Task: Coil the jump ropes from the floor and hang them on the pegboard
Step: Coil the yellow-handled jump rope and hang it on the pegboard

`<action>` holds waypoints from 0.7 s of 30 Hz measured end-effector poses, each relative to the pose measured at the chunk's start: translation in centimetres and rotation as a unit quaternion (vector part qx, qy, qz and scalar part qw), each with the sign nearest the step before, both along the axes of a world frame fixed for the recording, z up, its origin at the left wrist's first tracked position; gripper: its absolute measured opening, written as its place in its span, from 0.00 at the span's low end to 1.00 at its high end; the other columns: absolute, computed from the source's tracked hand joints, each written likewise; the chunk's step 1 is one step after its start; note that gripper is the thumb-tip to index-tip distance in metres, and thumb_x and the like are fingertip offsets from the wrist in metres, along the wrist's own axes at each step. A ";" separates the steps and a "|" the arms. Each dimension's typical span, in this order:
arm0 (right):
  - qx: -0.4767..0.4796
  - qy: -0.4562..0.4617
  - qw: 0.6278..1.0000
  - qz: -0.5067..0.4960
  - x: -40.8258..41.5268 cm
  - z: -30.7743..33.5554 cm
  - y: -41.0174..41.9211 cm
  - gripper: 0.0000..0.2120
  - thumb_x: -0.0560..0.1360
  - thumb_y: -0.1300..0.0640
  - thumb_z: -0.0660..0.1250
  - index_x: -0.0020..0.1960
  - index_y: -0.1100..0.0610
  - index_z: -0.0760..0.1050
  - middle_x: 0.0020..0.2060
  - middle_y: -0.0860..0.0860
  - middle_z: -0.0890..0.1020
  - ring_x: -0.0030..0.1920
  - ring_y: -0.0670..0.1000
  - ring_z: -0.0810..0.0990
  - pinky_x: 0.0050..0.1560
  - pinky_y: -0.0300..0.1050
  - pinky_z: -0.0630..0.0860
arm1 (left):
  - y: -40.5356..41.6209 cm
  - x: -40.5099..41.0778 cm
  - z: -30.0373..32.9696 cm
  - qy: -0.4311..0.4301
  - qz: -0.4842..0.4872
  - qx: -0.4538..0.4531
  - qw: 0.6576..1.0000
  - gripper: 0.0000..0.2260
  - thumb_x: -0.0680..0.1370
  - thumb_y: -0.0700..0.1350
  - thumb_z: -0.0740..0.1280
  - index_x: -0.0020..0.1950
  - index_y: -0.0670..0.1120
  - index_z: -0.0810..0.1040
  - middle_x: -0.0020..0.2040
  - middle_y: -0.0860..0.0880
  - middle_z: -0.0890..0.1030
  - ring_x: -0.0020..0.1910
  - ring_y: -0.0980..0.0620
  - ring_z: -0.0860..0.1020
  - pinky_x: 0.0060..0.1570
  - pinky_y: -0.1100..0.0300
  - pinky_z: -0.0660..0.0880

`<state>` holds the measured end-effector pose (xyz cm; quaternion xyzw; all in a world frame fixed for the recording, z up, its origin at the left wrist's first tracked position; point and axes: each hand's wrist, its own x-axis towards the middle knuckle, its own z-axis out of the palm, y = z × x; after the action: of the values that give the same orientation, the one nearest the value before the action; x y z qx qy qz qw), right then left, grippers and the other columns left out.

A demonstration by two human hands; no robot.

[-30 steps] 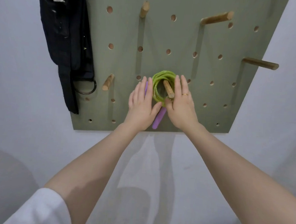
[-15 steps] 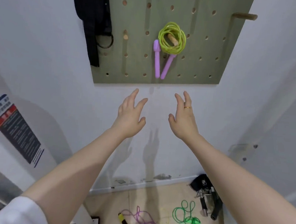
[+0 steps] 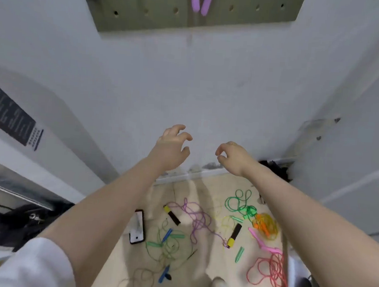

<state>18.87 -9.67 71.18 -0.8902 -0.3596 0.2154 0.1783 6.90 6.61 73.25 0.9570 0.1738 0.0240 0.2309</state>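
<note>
My left hand (image 3: 172, 148) and my right hand (image 3: 233, 156) hang in the air in front of the white wall, fingers loosely curled, holding nothing. Only the bottom of the green pegboard (image 3: 169, 18) shows at the top edge, with the two purple handles (image 3: 201, 2) of the hung rope dangling over it. Several jump ropes lie tangled on the floor below: a purple rope with yellow-black handles (image 3: 198, 220), a green rope (image 3: 239, 204), an orange-yellow bundle (image 3: 264, 225), a red rope with pink handles (image 3: 267, 270), and a thin olive rope with blue handles (image 3: 166, 246).
A phone (image 3: 137, 226) lies on the floor left of the ropes. Dark bags or clothing (image 3: 21, 224) sit at the lower left beside a metal frame. A black object (image 3: 275, 169) rests in the right corner. My shoe (image 3: 218, 285) shows at the bottom.
My view has tilted down from the pegboard to the floor. Both hands have let go of the hung green rope, lowered away from the board, and their fingers have curled loosely.
</note>
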 end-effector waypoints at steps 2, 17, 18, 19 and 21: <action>-0.048 0.034 0.998 0.004 0.0 -5.5 -1.8 0.12 0.77 0.60 0.58 0.58 0.60 0.74 0.58 0.59 0.74 0.61 0.58 0.71 0.57 0.43 0.64 | -0.9 0.1 -5.4 0.062 0.001 -0.026 0.998 0.15 0.78 0.42 0.60 0.65 0.45 0.72 0.74 0.46 0.60 0.71 0.46 0.59 0.67 0.54 0.61; -0.238 0.152 0.959 0.008 -2.2 -50.5 -11.0 0.13 0.77 0.60 0.57 0.58 0.60 0.74 0.57 0.59 0.72 0.60 0.62 0.71 0.59 0.55 0.71 | -5.8 -3.9 -50.8 0.259 0.078 -0.152 0.951 0.15 0.78 0.41 0.61 0.65 0.43 0.73 0.72 0.44 0.62 0.70 0.45 0.62 0.65 0.58 0.60; -0.241 0.152 0.959 0.006 -2.6 -53.5 -11.2 0.14 0.77 0.60 0.57 0.59 0.60 0.74 0.58 0.59 0.72 0.61 0.61 0.71 0.60 0.55 0.70 | -6.0 -4.1 -53.9 0.267 0.086 -0.154 0.947 0.15 0.78 0.41 0.61 0.65 0.43 0.72 0.73 0.44 0.61 0.70 0.45 0.61 0.65 0.57 0.60; -0.243 0.150 0.958 0.000 -2.8 -56.4 -11.4 0.14 0.77 0.60 0.57 0.60 0.59 0.73 0.59 0.58 0.72 0.62 0.61 0.70 0.61 0.54 0.70 | -6.2 -4.2 -56.8 0.271 0.091 -0.158 0.945 0.15 0.78 0.42 0.60 0.65 0.43 0.72 0.73 0.44 0.61 0.70 0.45 0.61 0.66 0.58 0.60; -0.242 0.142 0.959 -0.024 -3.1 -62.1 -11.8 0.16 0.77 0.61 0.56 0.63 0.58 0.72 0.62 0.58 0.70 0.63 0.61 0.69 0.62 0.54 0.70 | -6.8 -4.1 -62.2 0.271 0.095 -0.167 0.943 0.15 0.79 0.41 0.60 0.65 0.43 0.72 0.72 0.44 0.62 0.69 0.46 0.62 0.66 0.58 0.60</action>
<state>15.78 -21.51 9.06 -0.8753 -0.2457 0.4164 0.0116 2.82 -0.17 11.04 0.8539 0.3218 -0.2439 0.3285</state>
